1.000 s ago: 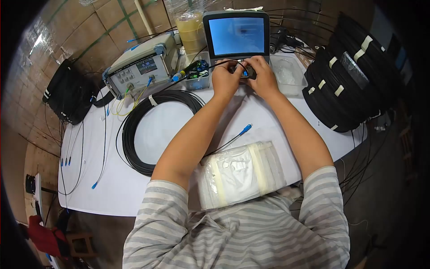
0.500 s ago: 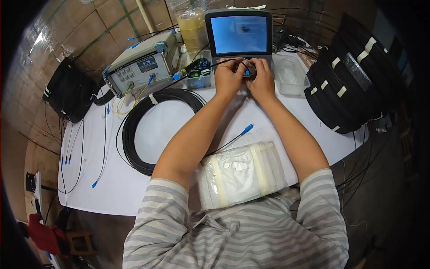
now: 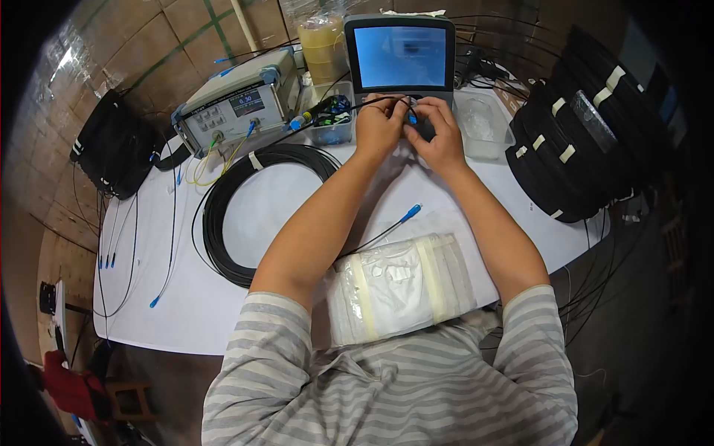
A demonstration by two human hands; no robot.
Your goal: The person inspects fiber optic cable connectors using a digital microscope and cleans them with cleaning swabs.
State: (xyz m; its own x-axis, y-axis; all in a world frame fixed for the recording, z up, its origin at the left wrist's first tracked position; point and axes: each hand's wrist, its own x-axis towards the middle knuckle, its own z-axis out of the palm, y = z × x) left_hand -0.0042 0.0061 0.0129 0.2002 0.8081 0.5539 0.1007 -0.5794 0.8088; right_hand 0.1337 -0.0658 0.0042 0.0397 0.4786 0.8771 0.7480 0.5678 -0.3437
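Note:
Both my hands meet in front of a small screen unit (image 3: 401,58), which shows a blue-grey picture with a dark blurred spot. My left hand (image 3: 380,128) is closed around the end of a black fibre-optic cable. Its blue connector (image 3: 412,118) shows between the hands. My right hand (image 3: 439,135) curls around the connector's other side, thumb and forefinger at it; the exact contact is partly hidden. Below my forearms, another cable end with a blue connector (image 3: 410,213) lies on the white table (image 3: 465,234), beside a wrapped white pack (image 3: 401,288).
A coil of black cable (image 3: 216,245) lies left, by a test meter (image 3: 234,104). Plastic tubs flank the screen unit: one holds small blue and green parts (image 3: 332,111), the other (image 3: 482,126) is clear. Large black coils (image 3: 580,141) stand right, others (image 3: 115,145) left.
My right hand has shifted slightly right and turned, with its fingers less tucked against the left hand. The dark spot on the screen has blurred and changed shape.

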